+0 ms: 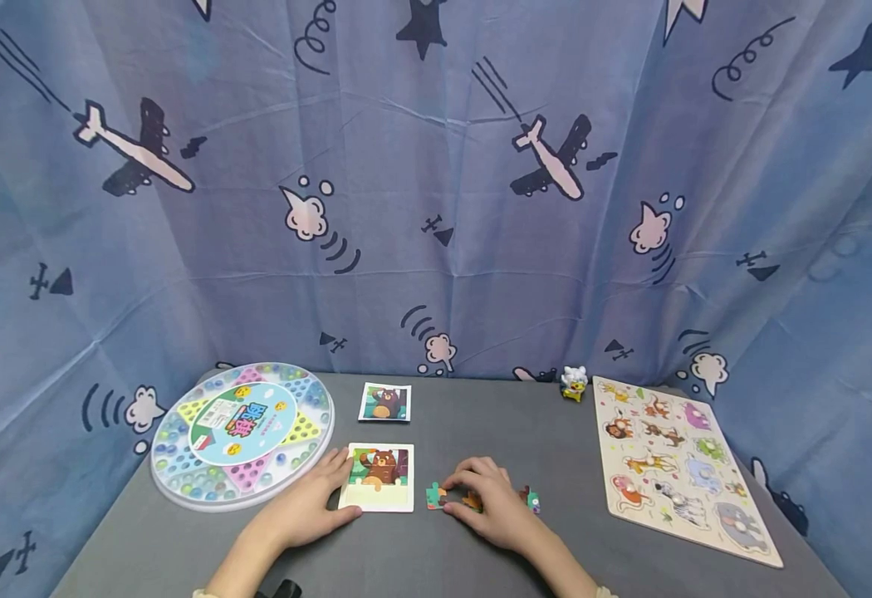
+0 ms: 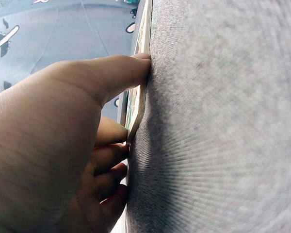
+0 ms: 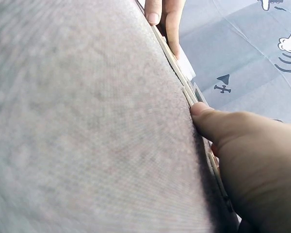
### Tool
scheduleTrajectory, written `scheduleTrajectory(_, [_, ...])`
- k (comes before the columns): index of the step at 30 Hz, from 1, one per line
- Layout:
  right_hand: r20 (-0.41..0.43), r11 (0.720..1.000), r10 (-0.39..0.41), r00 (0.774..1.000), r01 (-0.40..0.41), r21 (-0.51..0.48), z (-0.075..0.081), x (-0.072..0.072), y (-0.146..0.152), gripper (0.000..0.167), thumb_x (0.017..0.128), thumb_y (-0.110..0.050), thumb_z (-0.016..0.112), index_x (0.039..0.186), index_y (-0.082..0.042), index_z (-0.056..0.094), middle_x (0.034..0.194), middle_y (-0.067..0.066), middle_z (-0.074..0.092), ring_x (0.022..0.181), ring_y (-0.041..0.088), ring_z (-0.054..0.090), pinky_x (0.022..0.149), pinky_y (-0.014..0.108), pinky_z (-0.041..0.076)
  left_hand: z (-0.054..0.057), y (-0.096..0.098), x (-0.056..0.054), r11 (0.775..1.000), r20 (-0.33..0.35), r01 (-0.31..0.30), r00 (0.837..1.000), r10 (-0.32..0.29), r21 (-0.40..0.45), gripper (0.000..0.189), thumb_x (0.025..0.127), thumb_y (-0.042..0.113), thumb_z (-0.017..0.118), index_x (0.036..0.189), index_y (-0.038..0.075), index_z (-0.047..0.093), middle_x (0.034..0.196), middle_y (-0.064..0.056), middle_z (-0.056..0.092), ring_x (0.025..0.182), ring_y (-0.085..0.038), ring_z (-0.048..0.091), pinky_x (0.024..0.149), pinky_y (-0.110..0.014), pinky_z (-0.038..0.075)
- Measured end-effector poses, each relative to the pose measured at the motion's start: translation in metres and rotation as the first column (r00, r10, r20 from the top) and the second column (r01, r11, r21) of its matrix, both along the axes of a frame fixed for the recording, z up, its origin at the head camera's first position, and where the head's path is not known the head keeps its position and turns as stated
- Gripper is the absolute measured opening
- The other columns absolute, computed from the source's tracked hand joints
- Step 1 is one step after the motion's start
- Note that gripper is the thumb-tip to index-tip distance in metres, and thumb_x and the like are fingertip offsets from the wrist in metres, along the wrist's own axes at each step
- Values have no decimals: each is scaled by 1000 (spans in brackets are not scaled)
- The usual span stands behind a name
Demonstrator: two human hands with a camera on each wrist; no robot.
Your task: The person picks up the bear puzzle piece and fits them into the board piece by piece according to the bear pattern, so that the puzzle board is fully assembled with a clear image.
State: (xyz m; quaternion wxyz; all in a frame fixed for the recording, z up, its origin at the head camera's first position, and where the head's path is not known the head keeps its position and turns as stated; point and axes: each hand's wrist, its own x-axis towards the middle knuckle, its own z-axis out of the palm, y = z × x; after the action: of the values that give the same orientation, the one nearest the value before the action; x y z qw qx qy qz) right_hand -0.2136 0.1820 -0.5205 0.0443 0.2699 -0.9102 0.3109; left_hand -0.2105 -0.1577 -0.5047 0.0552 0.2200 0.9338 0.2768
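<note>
A square bear jigsaw board (image 1: 382,500) lies on the table, its upper part filled with the bear picture and its lower part a bare cream strip. My left hand (image 1: 312,502) holds it at the left side, thumb at the lower left corner and fingers along the edge; the left wrist view shows the thumb (image 2: 121,70) against the rim. Right of the board, my right hand (image 1: 490,505) pinches a green and brown jigsaw piece (image 1: 433,496) between thumb and forefinger. Another piece (image 1: 533,502) shows beyond that hand, and an orange-brown one is partly hidden beneath it.
A bear picture card (image 1: 385,402) lies behind the board. At left is a round marble board game (image 1: 163,477); at right, a wooden animal puzzle board (image 1: 693,531). A small toy figure (image 1: 574,383) stands at the back by the curtain (image 1: 436,274).
</note>
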Motion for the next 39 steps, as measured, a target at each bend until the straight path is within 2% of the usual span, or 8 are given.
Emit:
scheduleTrajectory(7, [-9, 1000, 1, 1000, -1, -24, -1, 1, 1, 15, 96, -32, 81, 109, -27, 76, 114, -13, 65, 112, 12, 53, 90, 41, 39, 0, 0, 0, 1000, -3, 2, 1000, -2, 2, 85, 94, 46, 78, 155, -7, 48, 167, -27, 36, 157, -47, 29, 127, -61, 27])
scheduleTrajectory(20, [26, 998, -36, 999, 37, -45, 3, -2, 0, 15, 98, -31, 79, 111, -25, 74, 112, -15, 66, 112, 13, 57, 92, 41, 43, 0, -1, -1, 1000, 3, 2, 1000, -2, -9, 86, 94, 49, 77, 155, -5, 49, 168, -25, 36, 158, -46, 29, 127, -60, 27])
scheduleTrajectory(27, [-26, 994, -63, 998, 60, -92, 11, -3, 0, 16, 97, -27, 80, 110, -22, 74, 110, -14, 68, 111, 14, 59, 97, 51, 50, 0, -5, -2, 1000, -2, 23, 1000, -23, 6, 84, 95, 47, 77, 155, -5, 49, 168, -24, 36, 157, -45, 29, 127, -61, 27])
scheduleTrajectory(33, [6, 992, -89, 996, 89, -92, 18, -2, -3, 15, 98, -29, 78, 112, -24, 74, 112, -15, 66, 112, 12, 59, 100, 49, 51, -1, -7, -3, 998, -27, 52, 998, -51, 32, 81, 96, 45, 76, 155, -3, 50, 169, -19, 36, 158, -45, 29, 126, -62, 28])
scheduleTrajectory(39, [-20, 994, -73, 997, 71, -85, 20, -3, -10, 16, 99, -29, 78, 112, -22, 74, 111, -12, 67, 111, 14, 59, 99, 51, 51, 0, -8, -4, 995, -33, 92, 995, -91, 34, 76, 98, 44, 75, 155, -1, 52, 168, -17, 40, 158, -45, 29, 125, -62, 28])
